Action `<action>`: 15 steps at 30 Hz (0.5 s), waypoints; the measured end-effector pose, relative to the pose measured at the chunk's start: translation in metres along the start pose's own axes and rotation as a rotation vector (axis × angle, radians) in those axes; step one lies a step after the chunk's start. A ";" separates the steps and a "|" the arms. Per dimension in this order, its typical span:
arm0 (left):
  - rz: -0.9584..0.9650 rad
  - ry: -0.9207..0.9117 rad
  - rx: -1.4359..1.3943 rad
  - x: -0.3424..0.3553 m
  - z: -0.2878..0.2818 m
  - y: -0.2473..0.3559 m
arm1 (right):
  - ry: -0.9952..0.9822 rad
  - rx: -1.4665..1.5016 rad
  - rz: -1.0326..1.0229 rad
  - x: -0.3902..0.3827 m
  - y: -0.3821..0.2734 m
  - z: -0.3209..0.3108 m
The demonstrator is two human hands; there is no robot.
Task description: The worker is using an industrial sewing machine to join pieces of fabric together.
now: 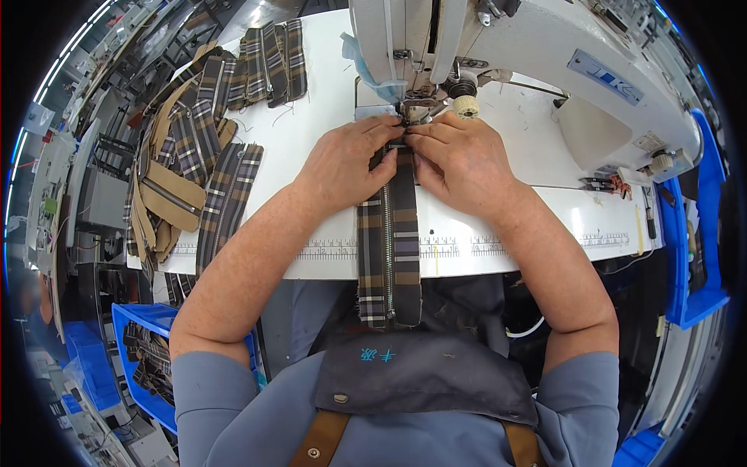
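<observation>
A strip of plaid fabric with a metal zipper [389, 249] runs from the sewing machine's needle area [412, 109] toward me, its near end hanging over the table edge. My left hand [354, 159] grips the strip's left side close to the presser foot, fingers bent and thumb pointing inward. On the right side, my right hand [459, 159] pinches the same strip, its fingertips nearly meeting those of the left just before the foot. The fabric right under the fingertips is hidden. The sewing machine [537, 54] stands over the far side of the table.
A pile of plaid and tan zippered pieces [187, 148] lies on the left of the white table [303, 241]. Below left stands a blue bin [156, 311] holding more pieces. Small snips [611, 184] lie at the right, near another blue bin [704, 300]. A ruler scale marks the front edge.
</observation>
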State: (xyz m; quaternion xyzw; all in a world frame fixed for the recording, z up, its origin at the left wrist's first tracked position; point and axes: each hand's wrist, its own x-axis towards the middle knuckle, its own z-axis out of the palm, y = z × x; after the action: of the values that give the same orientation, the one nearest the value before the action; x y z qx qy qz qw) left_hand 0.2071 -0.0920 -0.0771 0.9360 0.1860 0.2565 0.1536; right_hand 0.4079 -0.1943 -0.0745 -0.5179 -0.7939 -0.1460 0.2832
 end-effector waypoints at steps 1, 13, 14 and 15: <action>0.012 0.009 0.009 0.000 0.000 -0.001 | 0.000 0.007 0.013 0.000 0.000 0.000; -0.008 0.005 0.057 -0.002 0.001 0.004 | -0.012 0.010 0.045 0.000 -0.002 0.000; -0.005 0.005 0.056 -0.002 0.002 0.003 | -0.020 0.008 0.051 0.000 -0.003 0.000; -0.001 0.010 0.042 -0.002 0.003 0.002 | -0.020 0.008 0.051 0.001 -0.003 -0.001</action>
State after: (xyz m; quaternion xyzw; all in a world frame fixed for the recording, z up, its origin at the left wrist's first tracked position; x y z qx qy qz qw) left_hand 0.2078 -0.0949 -0.0794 0.9376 0.1926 0.2572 0.1331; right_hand 0.4053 -0.1953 -0.0734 -0.5383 -0.7838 -0.1304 0.2809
